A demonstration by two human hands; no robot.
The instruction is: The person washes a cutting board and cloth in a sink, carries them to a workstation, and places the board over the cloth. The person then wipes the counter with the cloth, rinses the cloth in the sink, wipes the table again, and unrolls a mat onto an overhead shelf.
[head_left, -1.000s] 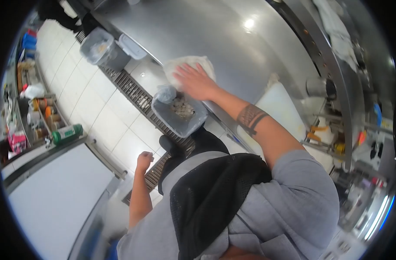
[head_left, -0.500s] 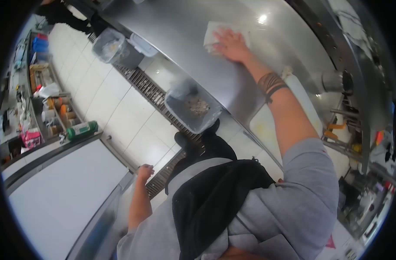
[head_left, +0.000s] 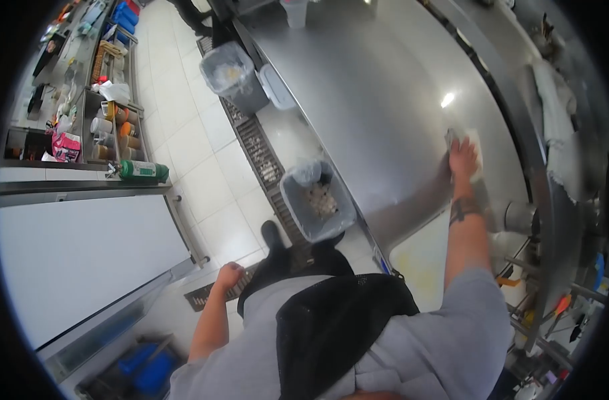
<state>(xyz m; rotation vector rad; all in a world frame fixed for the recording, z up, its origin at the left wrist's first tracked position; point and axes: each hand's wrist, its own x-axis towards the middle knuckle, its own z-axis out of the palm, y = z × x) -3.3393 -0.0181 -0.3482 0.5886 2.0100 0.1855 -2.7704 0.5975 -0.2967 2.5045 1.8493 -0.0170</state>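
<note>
My right hand point(head_left: 463, 160) lies flat on a pale cloth point(head_left: 478, 142), pressing it against the steel counter point(head_left: 378, 87). The fingers look spread, and the palm hides much of the cloth. Below that forearm, a white cutting board point(head_left: 418, 260) with yellowish stains rests at the counter's near end. My left hand point(head_left: 230, 275) hangs low by my side, above the floor, with its fingers curled in and nothing visible in them.
A grey lined bin point(head_left: 291, 200) with scraps stands against the counter's edge, and another bin point(head_left: 254, 100) is farther along. A floor drain grate point(head_left: 261, 157) runs beside them. At left are a white-topped unit point(head_left: 84, 260) and a green cylinder point(head_left: 143, 171). Another person's legs point(head_left: 191, 17) show far off.
My right hand and the cloth have slid across the counter toward its far right side, nearer the back edge. My left hand stays low, fingers curled. The camera view has turned.
</note>
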